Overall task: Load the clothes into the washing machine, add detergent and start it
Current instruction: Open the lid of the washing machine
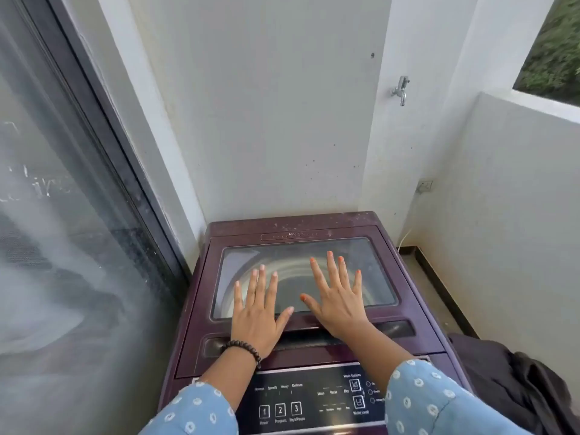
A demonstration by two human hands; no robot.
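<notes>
A maroon top-loading washing machine [317, 227] stands in the corner with its glass lid [370, 277] closed. My left hand [257, 312] lies flat on the lid with fingers spread, a bead bracelet on its wrist. Beside it, my right hand [339, 299] also rests flat with fingers spread. The black control panel [307, 400] with buttons marked 1, 2 and 3 sits at the near edge, between my sleeves. A heap of dark clothes [514, 381] lies to the right of the machine. No detergent is in view.
A sliding glass door [62, 230] runs along the left. A tap [400, 89] juts from the white wall above the machine, with a wall socket [424, 186] lower right. A low white parapet [518, 171] closes the right side over a narrow strip of floor.
</notes>
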